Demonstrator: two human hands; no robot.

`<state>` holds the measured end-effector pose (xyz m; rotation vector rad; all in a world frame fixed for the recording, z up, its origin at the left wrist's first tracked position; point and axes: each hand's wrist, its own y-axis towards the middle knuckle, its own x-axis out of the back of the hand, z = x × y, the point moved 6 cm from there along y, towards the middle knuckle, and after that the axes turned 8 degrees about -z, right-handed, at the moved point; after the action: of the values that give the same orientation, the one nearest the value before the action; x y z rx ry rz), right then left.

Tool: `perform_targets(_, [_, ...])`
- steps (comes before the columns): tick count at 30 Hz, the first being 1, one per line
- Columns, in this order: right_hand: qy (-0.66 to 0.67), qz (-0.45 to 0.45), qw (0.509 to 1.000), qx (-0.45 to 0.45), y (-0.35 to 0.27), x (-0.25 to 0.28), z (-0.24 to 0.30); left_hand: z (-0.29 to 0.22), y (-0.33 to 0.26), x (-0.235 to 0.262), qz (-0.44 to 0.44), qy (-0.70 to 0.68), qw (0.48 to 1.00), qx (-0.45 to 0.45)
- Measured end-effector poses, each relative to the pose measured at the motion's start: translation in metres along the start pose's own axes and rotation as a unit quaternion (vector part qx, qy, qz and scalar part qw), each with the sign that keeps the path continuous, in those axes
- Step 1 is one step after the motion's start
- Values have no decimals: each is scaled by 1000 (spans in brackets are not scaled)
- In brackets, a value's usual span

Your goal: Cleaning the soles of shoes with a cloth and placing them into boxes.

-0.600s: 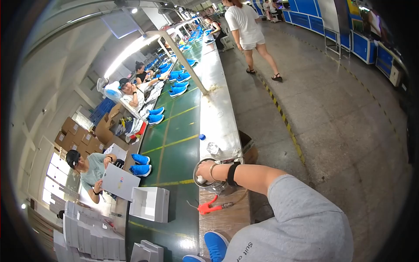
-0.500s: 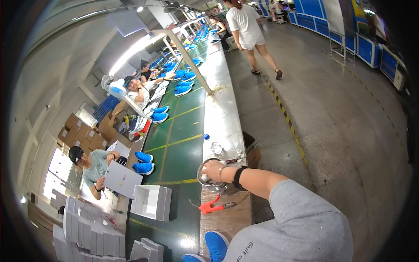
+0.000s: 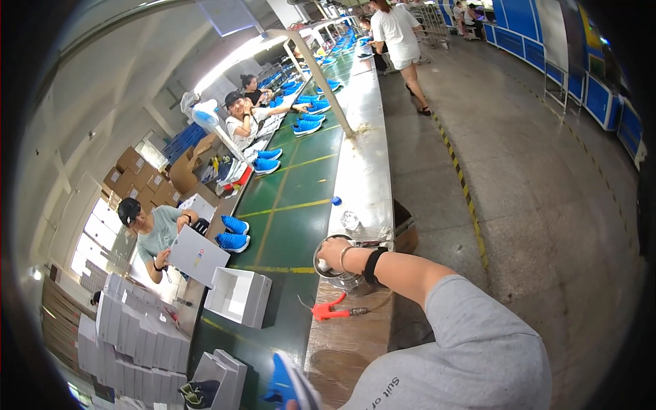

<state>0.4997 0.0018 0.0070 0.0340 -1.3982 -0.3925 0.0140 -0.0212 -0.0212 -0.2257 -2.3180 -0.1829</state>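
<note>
Blue shoe stands tilted at the lower edge of the view, held by the left hand, of which only a small part shows. The right hand reaches into a metal bowl, its fingers curled near a white thing; whether they grip it, one cannot tell. This hand hides much of the bowl's inside. A red air gun lies near the bowl, and an open white box is on the green belt. Earlier, the shoe was lower on the wrapped table, farther right.
</note>
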Motion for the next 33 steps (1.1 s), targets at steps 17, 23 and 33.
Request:
perform_targets(17, [307, -125, 892, 308, -85, 4, 174, 61, -85, -146, -130, -769, 535, 324])
perform_targets(23, [423, 49, 789, 442, -165, -78, 265, 87, -99, -160, -163, -752, 542, 337])
perform_targets(33, [285, 115, 850, 428, -129, -114, 275, 72, -82, -158, -161, -764, 544, 307])
